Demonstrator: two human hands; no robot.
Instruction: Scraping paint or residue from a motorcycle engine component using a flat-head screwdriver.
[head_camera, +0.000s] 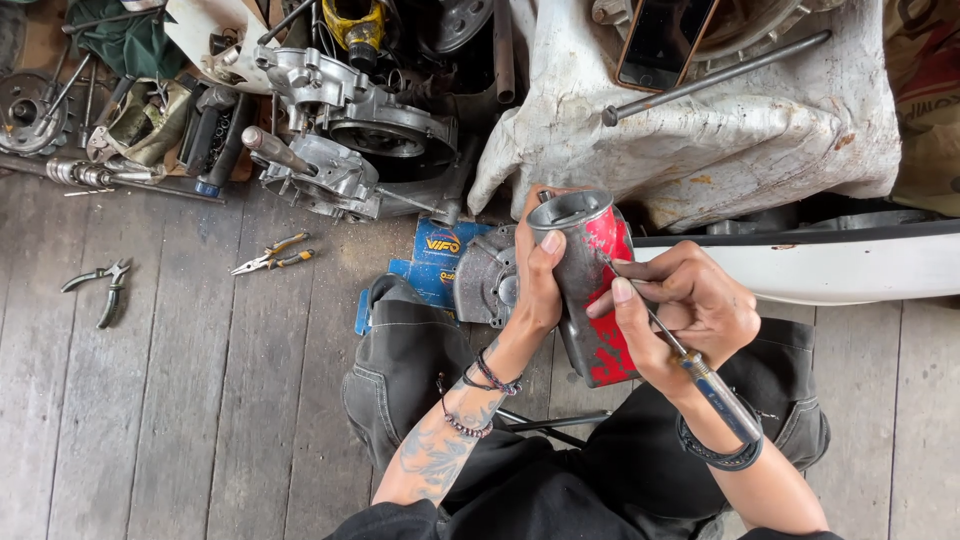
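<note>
My left hand (540, 285) grips a red and bare-metal tubular part (592, 290), held upright over my lap with its open round end facing up. My right hand (690, 310) holds a thin screwdriver (700, 375) with a blue and clear handle, its shaft slanting up to the part's side near the top. A round grey metal cover (487, 277) lies just left of my left hand, on a blue carton (432, 262).
Engine casings (345, 130) and tools crowd the back of the wooden floor. Needle-nose pliers (272, 254) and dark pliers (103, 285) lie at left. A phone (665, 40) and a long rod (715, 76) rest on a worn white body panel (700, 130).
</note>
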